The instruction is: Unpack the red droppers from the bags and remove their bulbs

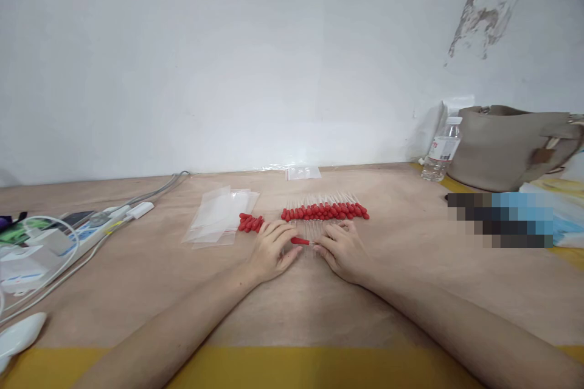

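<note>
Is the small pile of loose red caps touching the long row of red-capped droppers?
Apart. The head view shows bare table between the pile of red caps and the row of droppers.

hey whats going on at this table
A person's left hand and right hand meet over one red-bulbed dropper on the table. Behind lies a row of finished droppers. A small pile of loose red bulbs sits beside clear plastic bags.
</note>
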Action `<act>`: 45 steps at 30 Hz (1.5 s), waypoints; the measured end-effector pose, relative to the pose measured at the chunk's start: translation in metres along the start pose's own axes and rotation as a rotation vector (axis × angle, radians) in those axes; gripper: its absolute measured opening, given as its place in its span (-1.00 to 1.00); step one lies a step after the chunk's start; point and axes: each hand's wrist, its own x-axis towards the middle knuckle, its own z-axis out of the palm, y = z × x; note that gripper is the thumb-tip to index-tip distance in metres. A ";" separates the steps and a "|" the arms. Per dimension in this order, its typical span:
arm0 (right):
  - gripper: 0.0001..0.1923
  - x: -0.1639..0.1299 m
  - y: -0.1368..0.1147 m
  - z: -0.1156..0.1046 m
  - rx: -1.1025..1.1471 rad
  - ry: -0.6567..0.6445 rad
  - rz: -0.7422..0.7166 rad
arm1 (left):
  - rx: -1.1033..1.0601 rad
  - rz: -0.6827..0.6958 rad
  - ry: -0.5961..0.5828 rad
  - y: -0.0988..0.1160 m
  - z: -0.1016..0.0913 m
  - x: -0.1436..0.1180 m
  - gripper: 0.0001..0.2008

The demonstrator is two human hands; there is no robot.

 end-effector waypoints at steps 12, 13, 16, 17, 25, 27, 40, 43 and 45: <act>-0.76 0.000 -0.007 0.001 0.088 0.073 -0.125 | 0.078 0.123 -0.144 0.011 -0.005 0.003 -0.86; -0.75 0.000 -0.007 0.001 0.078 0.078 -0.137 | 0.075 0.110 -0.158 0.012 -0.006 0.004 -0.86; -0.75 0.000 -0.007 -0.001 0.041 0.111 -0.181 | 0.058 0.084 -0.193 0.013 -0.008 0.005 -0.83; -0.75 0.000 -0.006 -0.002 0.024 0.118 -0.196 | 0.050 0.084 -0.201 0.014 -0.009 0.005 -0.82; -0.80 -0.007 0.001 -0.006 -0.113 0.180 -0.359 | 0.018 0.136 -0.244 0.015 -0.012 0.003 -0.80; -0.80 -0.009 0.004 -0.008 -0.120 0.194 -0.405 | 0.026 0.136 -0.251 0.014 -0.012 0.000 -0.80; -0.68 0.000 0.015 -0.007 0.057 0.070 0.170 | 0.098 -0.459 -0.002 -0.042 -0.066 0.009 -0.77; -0.78 0.016 0.000 -0.007 0.085 0.002 0.200 | 0.136 -0.532 0.014 -0.058 -0.061 0.007 -0.74; -0.82 0.028 -0.010 -0.005 0.056 -0.046 0.175 | 0.159 -0.560 0.003 -0.066 -0.055 0.003 -0.69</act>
